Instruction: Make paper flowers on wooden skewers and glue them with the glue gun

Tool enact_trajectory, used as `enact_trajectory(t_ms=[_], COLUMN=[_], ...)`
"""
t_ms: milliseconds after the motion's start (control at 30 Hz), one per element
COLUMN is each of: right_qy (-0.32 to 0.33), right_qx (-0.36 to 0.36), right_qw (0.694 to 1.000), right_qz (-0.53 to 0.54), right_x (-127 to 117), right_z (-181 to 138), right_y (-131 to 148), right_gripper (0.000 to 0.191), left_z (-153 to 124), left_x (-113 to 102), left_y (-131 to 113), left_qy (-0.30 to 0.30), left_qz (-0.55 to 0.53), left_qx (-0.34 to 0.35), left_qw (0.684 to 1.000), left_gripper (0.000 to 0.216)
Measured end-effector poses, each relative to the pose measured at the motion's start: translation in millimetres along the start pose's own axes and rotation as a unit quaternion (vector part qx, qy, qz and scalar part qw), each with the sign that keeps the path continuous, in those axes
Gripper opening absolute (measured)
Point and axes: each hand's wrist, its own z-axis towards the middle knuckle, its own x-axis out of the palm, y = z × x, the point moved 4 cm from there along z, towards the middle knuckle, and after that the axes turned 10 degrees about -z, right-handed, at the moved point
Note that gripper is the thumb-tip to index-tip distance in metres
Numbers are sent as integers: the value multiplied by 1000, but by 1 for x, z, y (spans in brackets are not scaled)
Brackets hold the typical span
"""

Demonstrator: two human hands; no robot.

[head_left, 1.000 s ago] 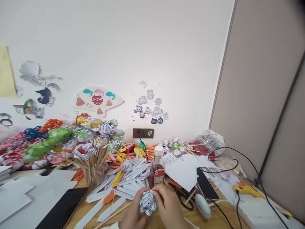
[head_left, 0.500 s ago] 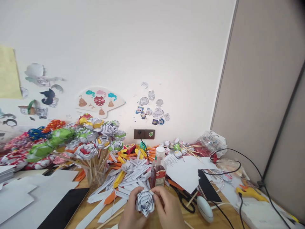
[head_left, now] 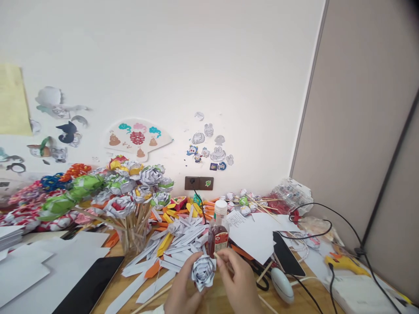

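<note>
A white folded-paper rose, its petals facing me, rests in the grip of my left hand, with thumb and fingers around its left side and base. To the rose's right, my right hand pinches a thin wooden stick; only its pale tip shows above the fingers. The fingertips are close to the outer petals, and I cannot tell whether they touch. Just beyond the hands stands a glass bottle with a white cap and red label. Folded paper strips lie in a heap to its left.
At left, a clear container holds many paper flowers on sticks, near white sheets and a black phone. On the right are black scissors, a white mouse, a second phone, a yellow glue gun and cables.
The rose has shifted slightly right and turned in my left hand. My right hand has moved a little up and right, and the stick's tip now stands out above its fingers.
</note>
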Motion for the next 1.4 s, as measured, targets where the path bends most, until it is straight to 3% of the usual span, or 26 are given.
enact_trajectory(t_ms=[133,300,533,633,967,1100,1267,1400], right_qy=[-26,31,73,67,72,88,124,138], right_qx=[-5,-99,-102,-110,-148,-124,-44,-41], right_qw=[1000,992,989,989,979,984,989,986], right_qz=[-8,-73,-73,-69,-118,-96,-66,-88], right_x=[-10,-10,-3,-4,-2,-2,-4,-4], right_z=[5,7,4,3,0,2,3,3], right_y=[-6,8,6,8,9,7,3,5], right_gripper=[19,12,9,9,18,13,11,13], left_z=[0,-1,-4,-4,-6,-7,-7,-8], left_x=[3,7,11,12,13,12,14,15], left_y=[-3,-4,5,9,-4,-4,-4,2], left_qy=[29,55,29,49,48,35,52,47], left_qz=[7,36,66,83,79,89,82,80], left_qx=[12,35,77,91,103,96,105,103], left_qw=[999,997,994,991,990,991,990,990], left_gripper=[52,57,59,60,59,58,56,53])
